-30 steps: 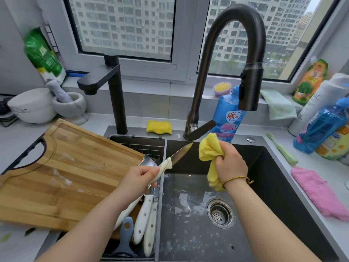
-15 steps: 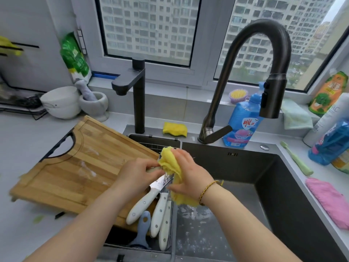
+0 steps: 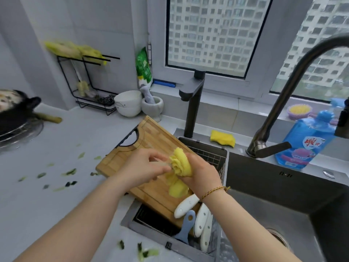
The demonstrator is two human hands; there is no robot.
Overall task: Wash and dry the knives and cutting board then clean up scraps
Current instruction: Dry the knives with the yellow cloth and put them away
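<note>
My right hand [image 3: 202,173] grips a yellow cloth [image 3: 179,167] bunched round the blade of a knife. My left hand [image 3: 143,167] holds that knife's white handle [image 3: 164,163], mostly hidden by my fingers. Both hands hover over the wooden cutting board [image 3: 151,148], which lies tilted across the drainer basket [image 3: 211,154] and the counter. Several more white-handled knives [image 3: 200,214] and a blue-handled tool [image 3: 186,227] lie in the basket below the board. Green vegetable scraps [image 3: 69,172] are scattered over the grey counter at left and near the front edge.
Two dark taps [image 3: 192,103] stand behind the dark sink [image 3: 283,205]. A yellow sponge [image 3: 222,138] and blue soap pouch [image 3: 306,142] sit at the sink's back. White bowls [image 3: 128,104], a mortar [image 3: 153,105], a wire rack [image 3: 88,80] and a black pan [image 3: 15,110] are at left.
My view swung left. Both hands brought the knife and cloth together and moved left from over the sink to above the cutting board; the cloth now wraps the blade.
</note>
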